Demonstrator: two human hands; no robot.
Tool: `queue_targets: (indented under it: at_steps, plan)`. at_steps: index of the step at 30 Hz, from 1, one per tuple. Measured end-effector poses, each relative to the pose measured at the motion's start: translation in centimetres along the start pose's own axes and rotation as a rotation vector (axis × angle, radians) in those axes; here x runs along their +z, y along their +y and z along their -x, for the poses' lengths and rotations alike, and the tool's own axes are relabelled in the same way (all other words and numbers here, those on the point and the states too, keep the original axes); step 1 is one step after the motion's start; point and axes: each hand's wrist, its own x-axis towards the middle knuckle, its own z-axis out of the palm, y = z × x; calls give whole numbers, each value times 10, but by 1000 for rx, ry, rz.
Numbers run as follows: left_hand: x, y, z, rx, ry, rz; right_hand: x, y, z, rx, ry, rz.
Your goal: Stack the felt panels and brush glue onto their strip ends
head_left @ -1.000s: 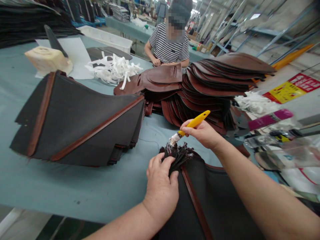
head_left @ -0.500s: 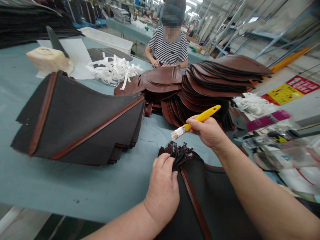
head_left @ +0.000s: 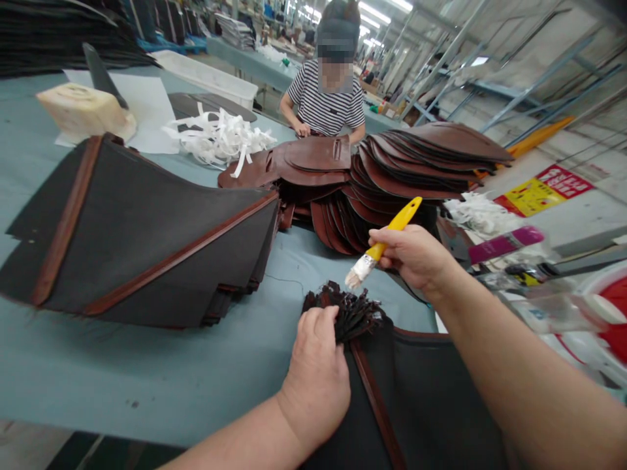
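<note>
The left hand (head_left: pixel 316 375), fingers curled, clamps the fanned stack (head_left: pixel 353 312) of dark pieces at the table's (head_left: pixel 171 372) near edge. The brush (head_left: pixel 373 254), bristles just above the fanned tips, sits in the closed grip of the right hand (head_left: pixel 416 258). Good practice: hold the fan evenly spread, stroke lightly across every tip.

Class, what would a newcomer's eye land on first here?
The yellow-handled brush stands out, gripped in the right hand just above a fanned bundle of dark pieces that the left hand presses down. Left lies a stack of black panels with brown strips; behind, brown leather pieces pile up.
</note>
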Motion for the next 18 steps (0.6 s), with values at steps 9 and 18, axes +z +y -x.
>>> queue_targets:
  at_steps: [9, 18]
  plan:
    - [-4, -1, 7, 146, -31, 15, -6, -1, -2, 157, -94, 147]
    - [-2, -5, 4, -203, -56, 228, 1, 41, -16, -121, -535, 75]
